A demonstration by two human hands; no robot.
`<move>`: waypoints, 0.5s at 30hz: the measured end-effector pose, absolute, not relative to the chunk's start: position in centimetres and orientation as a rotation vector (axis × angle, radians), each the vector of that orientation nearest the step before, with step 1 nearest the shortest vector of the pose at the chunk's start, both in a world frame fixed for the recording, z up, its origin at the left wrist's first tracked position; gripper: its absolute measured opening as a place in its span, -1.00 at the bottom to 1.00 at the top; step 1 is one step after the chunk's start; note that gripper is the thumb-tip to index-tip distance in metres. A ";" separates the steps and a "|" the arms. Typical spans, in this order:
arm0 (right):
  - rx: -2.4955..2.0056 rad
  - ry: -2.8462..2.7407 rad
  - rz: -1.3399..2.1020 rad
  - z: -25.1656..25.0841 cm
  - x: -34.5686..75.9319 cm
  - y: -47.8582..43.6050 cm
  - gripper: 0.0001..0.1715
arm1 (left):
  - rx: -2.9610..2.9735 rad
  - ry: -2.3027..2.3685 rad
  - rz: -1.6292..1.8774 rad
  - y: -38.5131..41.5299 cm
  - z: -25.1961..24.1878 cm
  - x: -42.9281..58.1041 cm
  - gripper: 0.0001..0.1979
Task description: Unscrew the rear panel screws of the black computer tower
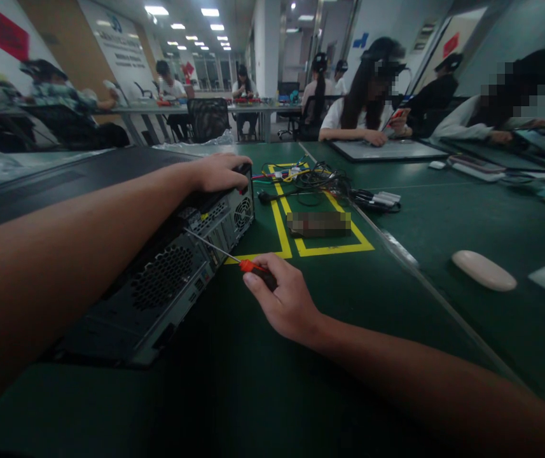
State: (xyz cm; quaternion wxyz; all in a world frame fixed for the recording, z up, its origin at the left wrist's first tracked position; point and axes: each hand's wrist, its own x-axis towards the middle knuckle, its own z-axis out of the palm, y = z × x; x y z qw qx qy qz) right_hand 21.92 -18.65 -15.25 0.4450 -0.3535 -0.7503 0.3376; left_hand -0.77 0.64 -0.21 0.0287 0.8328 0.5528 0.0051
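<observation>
A black desktop computer case [158, 280] lies on its side at the left, its rear panel with vents and slots facing me. My left hand [217, 172] is closed over the case's far top corner, its fingertips partly hidden. In my right hand [284, 296] is a screwdriver [252, 265] with an orange and black handle, pinched between thumb and fingers. The screwdriver's thin shaft slants up and left, and its tip meets the rear panel near the slot covers. Whether the tip sits in a screw is too small to tell.
Tangled cables [322, 181] and a blurred-out box [320, 224] lie by yellow tape marks [334, 250] on the green table [372, 381]. A pale rounded object [484, 270] rests at right. Clear plastic wrap [28, 164] lies behind the case. Several people work at tables beyond.
</observation>
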 end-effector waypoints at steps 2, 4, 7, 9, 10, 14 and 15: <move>-0.873 -1.858 0.827 -15.3 21.9 -18.6 -0.81 | 2.566 1.713 0.020 0.7 -0.2 -0.8 0.05; -0.866 -1.860 0.826 -15.4 21.8 -18.6 -0.79 | 2.560 1.722 0.016 0.7 -0.3 -0.9 0.04; -0.852 -1.855 0.850 -15.4 21.8 -18.6 -0.77 | 2.556 1.728 0.017 0.6 -0.3 -0.8 0.03; -0.864 -1.833 0.886 -15.4 21.7 -18.6 -0.79 | 2.557 1.723 0.027 0.5 -0.2 -0.7 0.04; -0.874 -1.821 0.901 -15.4 21.7 -18.7 -0.78 | 2.556 1.717 0.032 0.5 -0.2 -0.7 0.05; -0.891 -1.813 0.917 -15.5 21.7 -18.7 -0.73 | 2.561 1.699 0.029 0.5 -0.2 -0.7 0.06; -0.893 -1.815 0.911 -15.5 21.7 -18.7 -0.75 | 2.564 1.703 0.022 0.5 -0.2 -0.7 0.06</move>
